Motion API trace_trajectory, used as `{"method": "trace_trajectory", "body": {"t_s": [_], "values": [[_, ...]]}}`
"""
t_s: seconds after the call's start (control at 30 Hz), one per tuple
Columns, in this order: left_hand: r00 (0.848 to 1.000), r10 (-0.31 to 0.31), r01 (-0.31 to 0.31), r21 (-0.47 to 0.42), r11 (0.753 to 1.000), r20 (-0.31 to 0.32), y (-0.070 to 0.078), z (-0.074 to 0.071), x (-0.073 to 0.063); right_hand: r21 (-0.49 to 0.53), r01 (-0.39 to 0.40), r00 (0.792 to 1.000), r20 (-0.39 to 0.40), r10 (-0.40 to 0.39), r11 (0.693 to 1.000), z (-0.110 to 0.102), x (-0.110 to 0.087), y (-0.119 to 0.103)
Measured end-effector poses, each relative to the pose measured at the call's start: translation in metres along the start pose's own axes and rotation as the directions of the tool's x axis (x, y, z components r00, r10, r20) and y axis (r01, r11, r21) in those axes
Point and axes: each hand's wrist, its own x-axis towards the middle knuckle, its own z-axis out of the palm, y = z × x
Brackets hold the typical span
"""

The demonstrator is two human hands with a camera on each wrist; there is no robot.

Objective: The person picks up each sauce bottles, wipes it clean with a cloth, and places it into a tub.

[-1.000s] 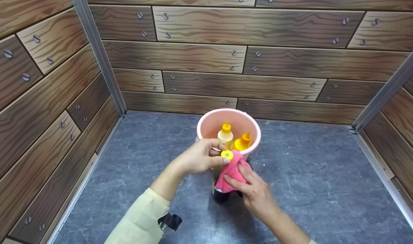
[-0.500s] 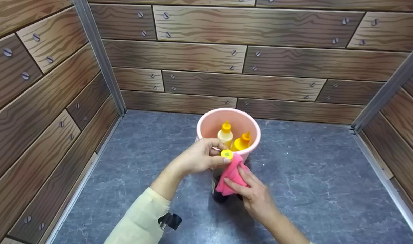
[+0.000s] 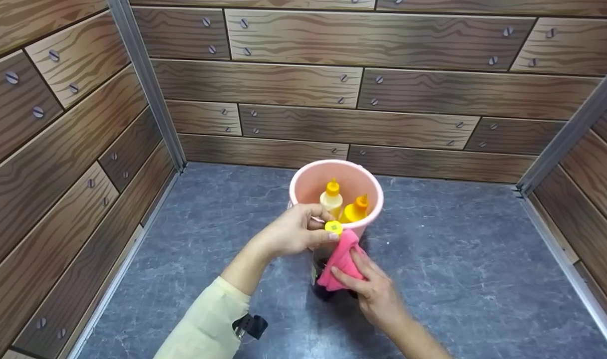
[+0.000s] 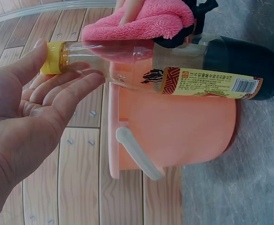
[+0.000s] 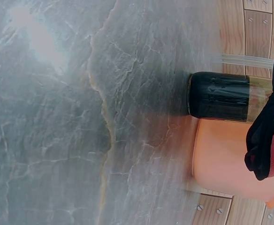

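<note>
A glass bottle (image 4: pixel 207 77) with dark liquid in its lower part stands in front of the pink bucket. My left hand (image 3: pixel 293 232) pinches its yellow cap (image 3: pixel 334 228) between thumb and fingers, the other fingers lying along the neck in the left wrist view. A pink fluffy cloth (image 3: pixel 342 264) is gripped in my right hand (image 3: pixel 380 294) and lies against the bottle's right side. The cloth has a black trim (image 5: pixel 263 136) in the right wrist view. A printed yellow label (image 4: pixel 212 82) shows on the bottle; the cloth and right fingers cover part of the glass.
The pink bucket (image 3: pixel 303 182), with a pale handle (image 4: pixel 139 152), holds two squeeze bottles: a pale one (image 3: pixel 331 202) and a yellow one (image 3: pixel 355 213), both orange-topped. Wood-patterned walls (image 3: pixel 303 85) bound the dark grey marbled surface (image 3: pixel 473 259) at the back and sides.
My right hand and the cloth have slid down along the bottle, leaving more of the glass below the cap uncovered. My left hand stays on the cap.
</note>
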Motion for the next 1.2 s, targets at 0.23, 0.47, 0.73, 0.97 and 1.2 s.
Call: {"method": "trace_trajectory", "body": {"t_s": [0.23, 0.47, 0.73, 0.97, 1.2], "values": [[1.0, 0.012, -0.012, -0.025, 1.0, 0.006, -0.001, 0.001, 0.0, -0.001, 0.012, 0.999, -0.041, -0.012, 1.0, 0.007, -0.008, 0.003], [1.0, 0.015, -0.015, -0.025, 1.0, 0.011, -0.001, 0.001, 0.0, 0.017, 0.024, 0.998, -0.055, -0.024, 1.0, 0.011, -0.016, 0.006], [1.0, 0.018, -0.018, -0.022, 1.0, 0.011, -0.002, 0.0, 0.001, 0.002, 0.003, 0.999, -0.036, -0.003, 1.0, 0.012, -0.019, 0.006], [1.0, 0.017, -0.017, -0.024, 1.0, 0.01, -0.001, 0.0, 0.0, -0.016, 0.037, 0.997, -0.071, -0.038, 0.999, 0.017, -0.025, 0.01], [1.0, -0.008, 0.008, -0.022, 1.0, 0.002, 0.0, 0.0, 0.0, -0.031, 0.024, 0.997, -0.077, -0.026, 0.999, 0.023, -0.032, 0.011]]}}
